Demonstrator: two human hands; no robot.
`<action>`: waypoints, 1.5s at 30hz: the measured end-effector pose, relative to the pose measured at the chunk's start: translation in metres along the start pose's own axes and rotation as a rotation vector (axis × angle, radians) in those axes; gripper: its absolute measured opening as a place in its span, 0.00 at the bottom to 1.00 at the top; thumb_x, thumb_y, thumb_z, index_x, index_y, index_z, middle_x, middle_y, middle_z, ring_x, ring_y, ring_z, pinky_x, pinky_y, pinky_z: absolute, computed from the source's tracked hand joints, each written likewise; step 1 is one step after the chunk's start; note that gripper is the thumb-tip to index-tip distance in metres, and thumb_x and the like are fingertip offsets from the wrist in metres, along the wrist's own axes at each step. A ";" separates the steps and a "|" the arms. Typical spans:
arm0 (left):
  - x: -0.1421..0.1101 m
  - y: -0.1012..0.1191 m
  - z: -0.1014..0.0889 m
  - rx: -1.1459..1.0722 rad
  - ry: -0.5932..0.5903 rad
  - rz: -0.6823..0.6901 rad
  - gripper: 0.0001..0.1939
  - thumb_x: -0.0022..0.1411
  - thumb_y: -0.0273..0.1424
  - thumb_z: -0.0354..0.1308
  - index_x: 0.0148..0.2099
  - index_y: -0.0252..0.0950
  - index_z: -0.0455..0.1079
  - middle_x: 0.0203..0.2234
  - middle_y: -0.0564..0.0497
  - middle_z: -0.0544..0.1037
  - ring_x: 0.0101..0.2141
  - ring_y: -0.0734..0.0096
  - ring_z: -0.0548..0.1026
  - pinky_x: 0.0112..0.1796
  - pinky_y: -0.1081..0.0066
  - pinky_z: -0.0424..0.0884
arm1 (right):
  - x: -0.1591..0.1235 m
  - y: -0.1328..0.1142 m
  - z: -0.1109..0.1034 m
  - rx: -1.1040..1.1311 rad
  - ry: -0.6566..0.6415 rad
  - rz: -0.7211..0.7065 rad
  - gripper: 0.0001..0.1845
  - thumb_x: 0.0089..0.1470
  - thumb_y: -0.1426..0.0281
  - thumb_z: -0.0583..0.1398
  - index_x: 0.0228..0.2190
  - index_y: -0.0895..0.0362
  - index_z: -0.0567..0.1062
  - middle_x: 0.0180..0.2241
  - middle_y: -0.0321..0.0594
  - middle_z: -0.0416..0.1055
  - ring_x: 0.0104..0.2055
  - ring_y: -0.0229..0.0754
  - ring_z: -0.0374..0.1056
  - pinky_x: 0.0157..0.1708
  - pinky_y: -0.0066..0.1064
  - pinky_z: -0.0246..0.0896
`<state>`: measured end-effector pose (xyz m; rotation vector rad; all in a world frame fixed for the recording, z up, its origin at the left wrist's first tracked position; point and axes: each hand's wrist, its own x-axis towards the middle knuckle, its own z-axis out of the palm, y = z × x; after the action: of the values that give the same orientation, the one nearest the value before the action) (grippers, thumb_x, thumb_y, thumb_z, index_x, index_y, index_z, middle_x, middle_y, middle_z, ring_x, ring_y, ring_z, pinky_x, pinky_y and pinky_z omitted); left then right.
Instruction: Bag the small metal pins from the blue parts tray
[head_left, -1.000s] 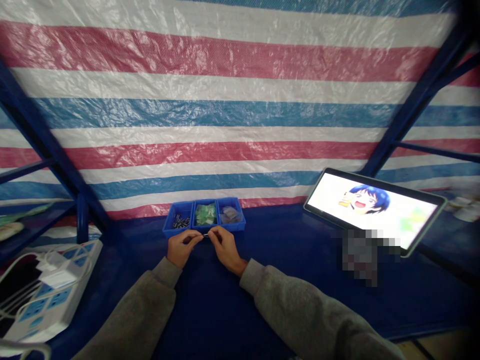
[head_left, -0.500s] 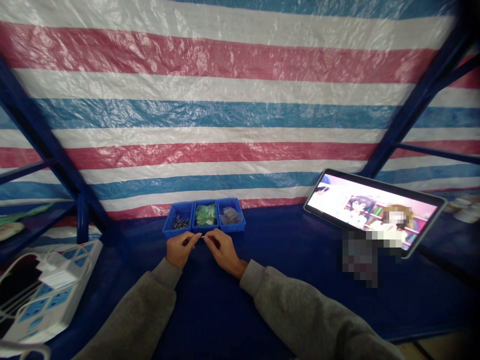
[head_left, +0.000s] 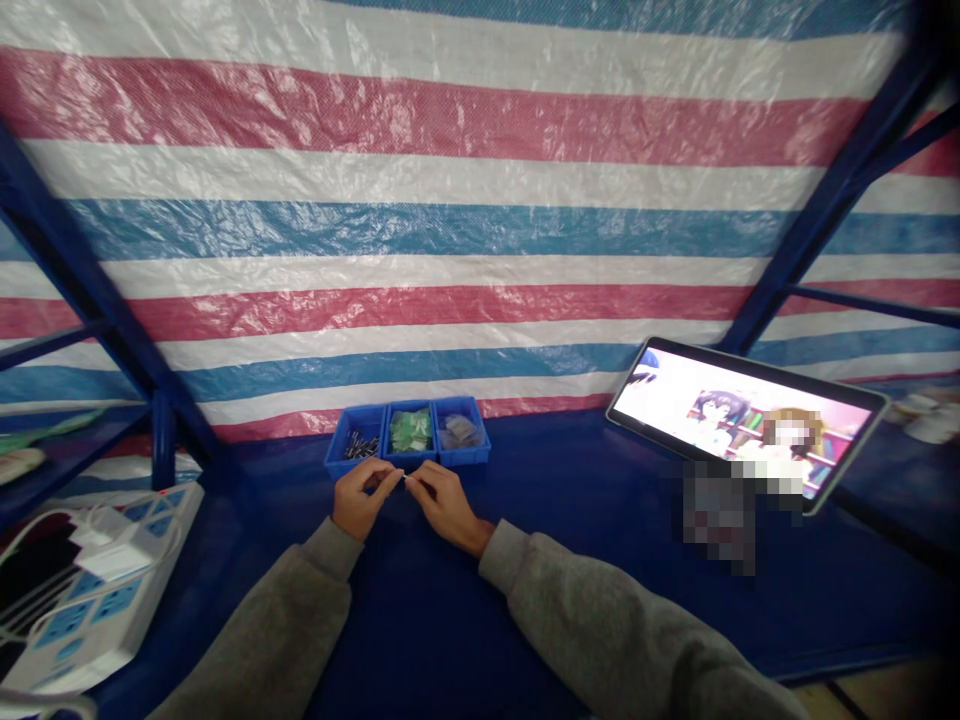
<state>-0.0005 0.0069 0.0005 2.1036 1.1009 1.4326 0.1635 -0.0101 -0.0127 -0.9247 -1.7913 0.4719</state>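
My left hand [head_left: 362, 497] and my right hand [head_left: 445, 500] meet over the dark blue table [head_left: 570, 560], fingertips pinched together on a tiny pale part [head_left: 406, 479] that is too small to name. Both wear grey sleeves. Just beyond the fingers stands a row of three small blue bins [head_left: 409, 434]. The left bin holds dark metal pins [head_left: 361, 444], the middle one green pieces [head_left: 410, 430], the right one clear greyish bits [head_left: 460, 430].
A tablet [head_left: 746, 418] playing a cartoon leans at the right. A white power strip [head_left: 90, 590] with plugs and cables lies at the near left. Blue frame posts stand at both sides, and a striped tarp [head_left: 450, 200] closes the back.
Both hands stay pinched on the small part and have shifted only slightly. The picture on the tablet has changed from one cartoon face to two figures.
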 end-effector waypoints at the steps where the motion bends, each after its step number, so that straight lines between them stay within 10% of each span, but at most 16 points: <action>1: 0.000 0.000 0.000 -0.011 0.002 0.000 0.09 0.56 0.35 0.56 0.32 0.35 0.69 0.24 0.51 0.72 0.22 0.76 0.70 0.21 0.78 0.69 | 0.000 0.001 0.000 -0.002 -0.001 -0.001 0.16 0.59 0.65 0.51 0.26 0.57 0.73 0.25 0.36 0.66 0.28 0.36 0.61 0.30 0.27 0.56; 8: 0.003 0.004 -0.001 -0.105 0.047 -0.088 0.10 0.61 0.36 0.51 0.36 0.33 0.65 0.39 0.45 0.74 0.28 0.74 0.74 0.22 0.76 0.70 | 0.001 0.002 0.001 0.015 0.052 0.031 0.16 0.60 0.67 0.50 0.26 0.57 0.73 0.26 0.37 0.69 0.29 0.36 0.64 0.32 0.26 0.56; 18: 0.002 0.004 0.000 0.103 -0.096 -0.081 0.08 0.62 0.35 0.49 0.36 0.36 0.64 0.21 0.56 0.72 0.17 0.79 0.68 0.23 0.77 0.66 | 0.000 0.000 0.000 0.029 0.106 0.044 0.16 0.60 0.67 0.49 0.28 0.57 0.73 0.27 0.38 0.69 0.30 0.37 0.65 0.33 0.27 0.57; 26: 0.004 -0.006 0.000 0.250 -0.074 0.148 0.11 0.62 0.33 0.50 0.39 0.35 0.72 0.34 0.49 0.77 0.37 0.69 0.75 0.42 0.71 0.69 | 0.000 -0.003 -0.002 0.060 0.190 0.082 0.14 0.60 0.68 0.49 0.34 0.58 0.73 0.30 0.39 0.71 0.33 0.38 0.66 0.35 0.27 0.58; 45: -0.001 -0.005 -0.002 0.121 -0.035 -0.028 0.10 0.56 0.35 0.58 0.38 0.35 0.68 0.17 0.57 0.72 0.20 0.77 0.71 0.26 0.77 0.68 | -0.001 -0.002 0.000 0.082 0.086 0.049 0.07 0.56 0.67 0.55 0.32 0.57 0.71 0.25 0.35 0.64 0.26 0.35 0.59 0.27 0.25 0.54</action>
<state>-0.0040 0.0092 -0.0023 2.1776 1.2260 1.3425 0.1630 -0.0117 -0.0117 -0.9197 -1.6631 0.5256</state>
